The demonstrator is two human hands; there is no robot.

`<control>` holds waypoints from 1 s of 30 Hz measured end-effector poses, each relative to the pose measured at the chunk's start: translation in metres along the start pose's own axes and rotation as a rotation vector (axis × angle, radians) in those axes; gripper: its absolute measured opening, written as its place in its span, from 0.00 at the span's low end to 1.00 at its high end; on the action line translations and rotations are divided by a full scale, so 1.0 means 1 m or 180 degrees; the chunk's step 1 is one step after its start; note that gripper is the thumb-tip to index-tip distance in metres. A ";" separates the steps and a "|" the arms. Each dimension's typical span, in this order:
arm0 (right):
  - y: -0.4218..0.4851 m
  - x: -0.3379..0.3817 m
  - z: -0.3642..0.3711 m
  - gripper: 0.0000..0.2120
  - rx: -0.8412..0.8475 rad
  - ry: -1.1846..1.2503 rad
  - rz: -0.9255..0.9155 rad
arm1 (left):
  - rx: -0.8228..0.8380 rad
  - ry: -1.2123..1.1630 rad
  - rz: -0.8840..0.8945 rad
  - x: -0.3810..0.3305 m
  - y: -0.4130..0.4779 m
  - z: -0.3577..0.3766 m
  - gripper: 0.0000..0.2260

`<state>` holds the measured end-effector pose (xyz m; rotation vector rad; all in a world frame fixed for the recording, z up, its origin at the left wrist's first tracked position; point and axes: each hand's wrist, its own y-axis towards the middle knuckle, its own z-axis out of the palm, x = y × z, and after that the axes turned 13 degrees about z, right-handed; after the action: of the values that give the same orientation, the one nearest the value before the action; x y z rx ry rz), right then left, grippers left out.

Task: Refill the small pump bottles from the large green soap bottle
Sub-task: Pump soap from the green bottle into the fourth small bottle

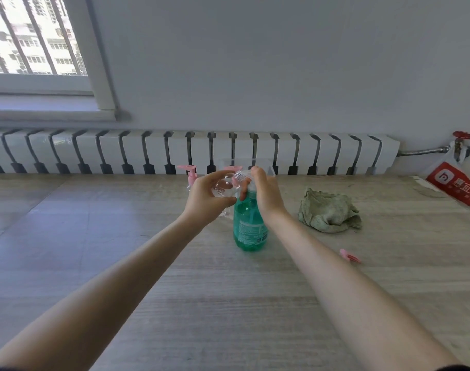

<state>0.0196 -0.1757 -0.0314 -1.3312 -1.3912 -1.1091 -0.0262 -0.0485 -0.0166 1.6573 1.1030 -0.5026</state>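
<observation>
The large green soap bottle (pixel 249 228) stands upright mid-table. My right hand (pixel 266 194) lies over its white pump head, fingers curved down on it. My left hand (pixel 207 197) grips a small clear bottle (pixel 227 185), tilted with its open neck toward the pump's spout. A small bottle with a pink pump (pixel 190 175) stands behind my left hand, and another pink pump top (pixel 233 168) shows just above my hands. A loose pink pump piece (pixel 349 256) lies on the table at the right.
A crumpled green-grey cloth (pixel 329 212) lies right of the green bottle. A clear container (pixel 266 167) stands behind my hands. A white radiator (pixel 191 152) runs along the table's far edge. A red and white bag (pixel 454 186) hangs at far right.
</observation>
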 end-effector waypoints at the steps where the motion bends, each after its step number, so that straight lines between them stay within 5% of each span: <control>1: -0.001 0.000 0.000 0.28 0.0009 -0.0033 -0.0013 | 0.0001 0.0013 -0.0002 0.000 0.000 0.000 0.25; 7: -0.002 0.002 0.001 0.43 0.0002 -0.0130 0.0022 | 0.0008 -0.0014 0.0012 -0.003 0.002 -0.001 0.25; 30: -0.014 0.009 -0.005 0.22 -0.0135 -0.0001 0.0048 | -0.0211 -0.0024 -0.0078 0.011 0.001 0.008 0.19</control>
<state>0.0056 -0.1790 -0.0220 -1.3699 -1.3626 -1.1340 -0.0184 -0.0512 -0.0272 1.5847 1.1240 -0.4827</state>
